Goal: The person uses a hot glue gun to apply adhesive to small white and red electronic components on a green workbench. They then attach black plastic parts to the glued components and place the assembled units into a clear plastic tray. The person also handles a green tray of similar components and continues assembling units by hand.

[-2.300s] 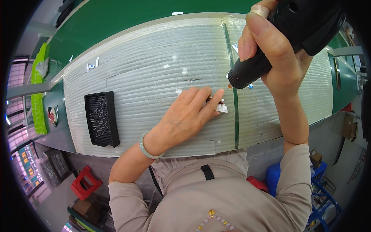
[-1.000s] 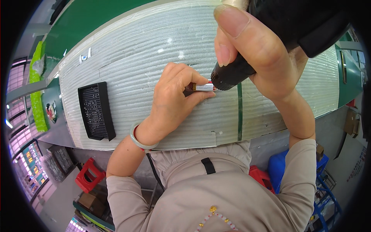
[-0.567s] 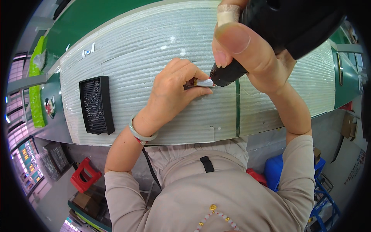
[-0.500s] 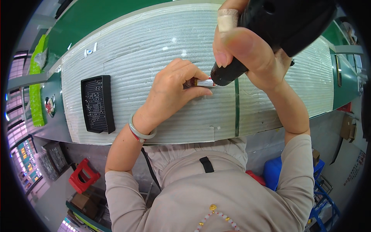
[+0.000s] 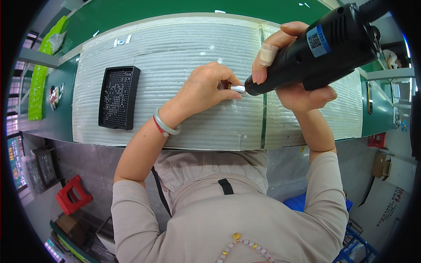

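My left hand pinches a small shiny silver-and-red piece between thumb and fingers, just above the bench; its kind is too small to make out. My right hand is wrapped round a thick black electric screwdriver, held at a slant with its cable end up to the right. The screwdriver's nose meets the right end of the small piece, and the bit itself is hidden. To the left of my left hand lies a black gridded tray with many tiny metal screws in its holes.
Ribbed whitish sheeting covers the green bench. Scraps of white paper lie toward the back left. A bright green plastic wrap runs along the left end. Below the bench stand a red stool and a blue stool.
The screwdriver has swung flatter and farther from the camera, showing a blue-and-white label. Its nose stays at the small piece, still in my left hand. The whole view has shifted slightly.
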The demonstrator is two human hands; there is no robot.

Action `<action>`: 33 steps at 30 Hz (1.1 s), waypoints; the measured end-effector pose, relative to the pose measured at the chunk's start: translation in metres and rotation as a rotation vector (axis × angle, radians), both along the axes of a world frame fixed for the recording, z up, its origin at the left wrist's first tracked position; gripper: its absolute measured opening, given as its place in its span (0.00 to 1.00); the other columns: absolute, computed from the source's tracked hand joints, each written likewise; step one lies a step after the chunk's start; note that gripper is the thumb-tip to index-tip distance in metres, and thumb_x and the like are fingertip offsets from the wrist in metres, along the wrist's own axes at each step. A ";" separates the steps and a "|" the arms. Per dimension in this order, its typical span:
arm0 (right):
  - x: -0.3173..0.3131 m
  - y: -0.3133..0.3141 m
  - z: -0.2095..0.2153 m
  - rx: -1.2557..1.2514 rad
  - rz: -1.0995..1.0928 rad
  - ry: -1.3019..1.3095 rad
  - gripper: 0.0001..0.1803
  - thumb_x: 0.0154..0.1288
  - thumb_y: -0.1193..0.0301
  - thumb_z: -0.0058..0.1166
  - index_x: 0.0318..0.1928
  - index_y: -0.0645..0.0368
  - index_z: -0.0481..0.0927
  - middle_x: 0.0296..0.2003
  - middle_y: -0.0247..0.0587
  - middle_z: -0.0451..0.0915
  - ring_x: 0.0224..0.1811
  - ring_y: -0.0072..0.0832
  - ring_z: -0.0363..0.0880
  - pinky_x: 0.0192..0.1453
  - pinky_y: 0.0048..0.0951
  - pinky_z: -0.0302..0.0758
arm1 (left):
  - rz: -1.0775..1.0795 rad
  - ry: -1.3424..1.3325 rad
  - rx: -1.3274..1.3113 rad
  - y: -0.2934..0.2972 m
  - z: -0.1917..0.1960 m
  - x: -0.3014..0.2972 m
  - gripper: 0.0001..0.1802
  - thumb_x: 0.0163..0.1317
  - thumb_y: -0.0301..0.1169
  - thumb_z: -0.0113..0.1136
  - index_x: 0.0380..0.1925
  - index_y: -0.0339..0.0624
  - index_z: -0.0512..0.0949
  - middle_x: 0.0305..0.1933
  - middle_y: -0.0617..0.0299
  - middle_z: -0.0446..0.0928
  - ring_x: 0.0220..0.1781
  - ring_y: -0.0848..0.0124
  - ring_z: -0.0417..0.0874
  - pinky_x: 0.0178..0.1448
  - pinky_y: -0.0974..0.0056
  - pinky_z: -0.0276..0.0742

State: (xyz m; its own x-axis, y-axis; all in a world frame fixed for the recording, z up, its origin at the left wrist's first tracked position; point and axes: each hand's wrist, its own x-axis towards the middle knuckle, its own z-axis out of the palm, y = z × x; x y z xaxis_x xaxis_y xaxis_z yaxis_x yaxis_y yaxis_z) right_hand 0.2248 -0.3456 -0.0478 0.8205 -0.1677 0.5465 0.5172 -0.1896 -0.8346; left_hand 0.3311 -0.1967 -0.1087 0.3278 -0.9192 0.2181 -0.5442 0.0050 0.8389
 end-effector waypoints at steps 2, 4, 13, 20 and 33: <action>0.002 0.007 -0.002 -0.022 -0.083 -0.030 0.60 0.47 0.22 0.34 0.62 0.64 0.53 0.28 0.43 0.73 0.20 0.26 0.76 0.22 0.25 0.75 | 0.005 -0.007 0.004 0.002 0.000 0.001 0.11 0.43 0.30 0.72 0.28 0.41 0.81 0.25 0.62 0.78 0.29 0.68 0.76 0.36 0.65 0.72; 0.001 0.010 -0.005 -0.032 -0.156 -0.055 0.59 0.48 0.23 0.34 0.63 0.64 0.51 0.26 0.42 0.73 0.19 0.26 0.75 0.21 0.25 0.75 | -0.008 0.001 -0.001 0.000 -0.001 -0.001 0.12 0.43 0.30 0.72 0.28 0.41 0.81 0.25 0.61 0.78 0.29 0.68 0.76 0.36 0.65 0.72; 0.009 0.012 -0.005 0.083 -0.176 -0.203 0.49 0.55 0.35 0.42 0.60 0.67 0.53 0.28 0.46 0.73 0.17 0.27 0.74 0.20 0.24 0.73 | -0.042 -0.024 0.025 0.000 -0.002 0.001 0.14 0.42 0.29 0.73 0.31 0.40 0.81 0.29 0.60 0.78 0.29 0.69 0.78 0.36 0.67 0.74; 0.010 -0.005 0.026 0.212 -0.185 -0.449 0.55 0.53 0.27 0.34 0.61 0.69 0.55 0.26 0.42 0.74 0.16 0.28 0.77 0.16 0.25 0.77 | -0.059 -0.073 0.005 -0.001 -0.002 -0.001 0.17 0.41 0.33 0.73 0.34 0.44 0.82 0.31 0.62 0.78 0.35 0.68 0.76 0.41 0.65 0.73; 0.014 -0.012 0.028 0.322 -0.218 -0.424 0.50 0.58 0.31 0.36 0.58 0.69 0.61 0.24 0.43 0.75 0.12 0.26 0.74 0.12 0.20 0.71 | -0.068 -0.175 -0.237 -0.006 0.008 -0.006 0.06 0.46 0.29 0.70 0.26 0.43 0.83 0.37 0.62 0.77 0.43 0.67 0.72 0.43 0.65 0.70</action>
